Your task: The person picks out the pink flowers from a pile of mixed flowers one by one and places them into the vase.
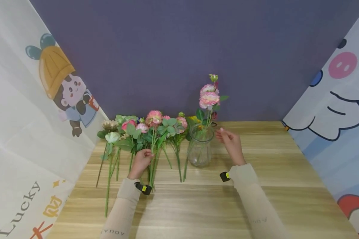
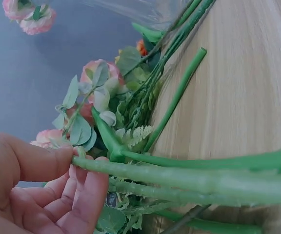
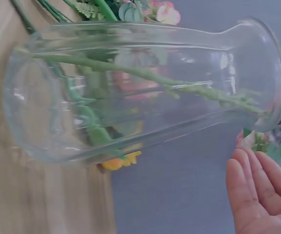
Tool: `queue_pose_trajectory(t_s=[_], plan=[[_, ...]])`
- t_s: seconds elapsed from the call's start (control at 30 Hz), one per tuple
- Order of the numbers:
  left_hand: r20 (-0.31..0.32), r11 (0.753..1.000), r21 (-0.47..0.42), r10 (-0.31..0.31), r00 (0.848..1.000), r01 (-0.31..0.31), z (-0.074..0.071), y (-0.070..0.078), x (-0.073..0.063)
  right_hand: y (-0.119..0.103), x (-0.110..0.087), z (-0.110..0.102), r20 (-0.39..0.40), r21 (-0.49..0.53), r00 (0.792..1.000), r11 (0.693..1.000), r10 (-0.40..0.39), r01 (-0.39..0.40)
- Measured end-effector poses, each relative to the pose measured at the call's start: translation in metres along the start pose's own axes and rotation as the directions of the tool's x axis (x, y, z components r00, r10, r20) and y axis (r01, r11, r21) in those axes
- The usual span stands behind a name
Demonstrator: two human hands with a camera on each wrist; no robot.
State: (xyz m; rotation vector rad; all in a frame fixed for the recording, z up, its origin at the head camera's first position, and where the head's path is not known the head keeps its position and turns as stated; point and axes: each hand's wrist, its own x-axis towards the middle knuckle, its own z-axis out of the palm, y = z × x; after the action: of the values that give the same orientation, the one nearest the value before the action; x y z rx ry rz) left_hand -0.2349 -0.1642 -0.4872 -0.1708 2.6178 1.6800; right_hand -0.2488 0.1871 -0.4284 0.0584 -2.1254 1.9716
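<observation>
My left hand (image 1: pixel 142 161) pinches the green stem (image 2: pixel 130 170) of an artificial flower between thumb and fingers. Above that hand, in the head view, a pink flower head (image 1: pixel 154 118) tops the bunch. Right of the bunch, a clear glass vase (image 1: pixel 199 154) stands upright on the wooden table (image 1: pixel 179 215). Pink-and-white flowers (image 1: pixel 209 99) with green leaves rise from its mouth; their stem (image 3: pixel 150 75) slants inside the glass. My right hand (image 1: pixel 232 144) is beside the vase's rim, fingers loosely bent and holding nothing, as the right wrist view also shows.
Several artificial flowers lie left of the vase, among them a pale green one (image 1: pixel 112 137) with a long stem toward the front. A yellow flower (image 3: pixel 113 163) shows behind the vase. A dark wall (image 1: pixel 179 59) backs the table, with printed curtains (image 1: pixel 15 109) at both sides.
</observation>
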Motion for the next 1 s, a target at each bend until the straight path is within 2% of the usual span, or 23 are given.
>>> queue_pose_trajectory(t_s=[0.17, 0.4, 0.63, 0.87, 1.0], plan=[[0.024, 0.998, -0.054, -0.020, 1.000, 0.022, 0.001, 0.002, 0.000, 0.009, -0.010, -0.002, -0.035, 0.030, 0.999, 0.999, 0.015, -0.014], [0.064, 0.997, -0.080, -0.004, 0.998, 0.010, 0.002, 0.005, -0.002, 0.017, -0.019, 0.001, -0.039, 0.078, 0.997, 0.995, 0.061, -0.058], [0.051, 0.998, -0.064, 0.005, 0.999, -0.001, 0.005, 0.009, -0.003, 0.022, -0.025, 0.004, -0.026, 0.135, 0.995, 0.987, 0.092, -0.088], [0.055, 0.997, -0.083, 0.010, 0.998, -0.005, 0.009, 0.017, -0.005, 0.021, -0.029, 0.008, -0.018, 0.127, 0.995, 0.987, 0.100, -0.097], [0.033, 0.995, -0.091, 0.049, 0.998, -0.046, 0.011, 0.019, -0.006, 0.019, -0.030, 0.008, -0.015, 0.116, 0.994, 0.988, 0.106, -0.103]])
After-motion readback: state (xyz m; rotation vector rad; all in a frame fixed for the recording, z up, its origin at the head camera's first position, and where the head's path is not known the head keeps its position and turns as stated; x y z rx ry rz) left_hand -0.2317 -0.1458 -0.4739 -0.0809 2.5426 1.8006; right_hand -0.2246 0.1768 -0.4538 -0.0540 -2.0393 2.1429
